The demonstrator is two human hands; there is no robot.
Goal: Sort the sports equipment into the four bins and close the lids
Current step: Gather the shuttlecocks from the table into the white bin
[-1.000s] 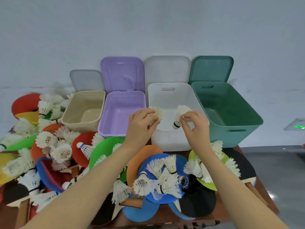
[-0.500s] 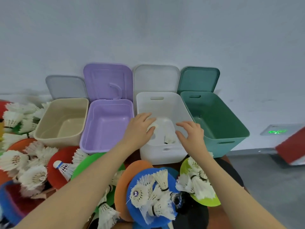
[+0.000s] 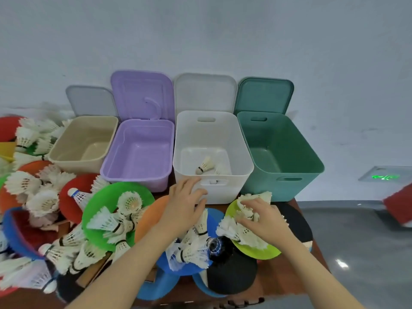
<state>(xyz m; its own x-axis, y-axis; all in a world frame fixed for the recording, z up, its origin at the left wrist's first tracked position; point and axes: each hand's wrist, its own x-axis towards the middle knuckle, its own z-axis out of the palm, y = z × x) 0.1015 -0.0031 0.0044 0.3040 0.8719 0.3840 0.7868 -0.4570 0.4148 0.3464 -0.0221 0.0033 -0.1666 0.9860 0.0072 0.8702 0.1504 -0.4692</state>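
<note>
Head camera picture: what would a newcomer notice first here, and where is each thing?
First, four open bins in a row against the wall: beige bin, purple bin, white bin and green bin, lids up. Only the white one holds shuttlecocks. In front, colourful paddles heaped with shuttlecocks; the right hand grasps some on the yellow-green paddle.

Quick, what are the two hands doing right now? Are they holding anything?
Left hand: open, fingers spread above the shuttlecocks on the blue paddle, holding nothing.
Right hand: fingers curled round a shuttlecock on the yellow-green paddle.
</note>
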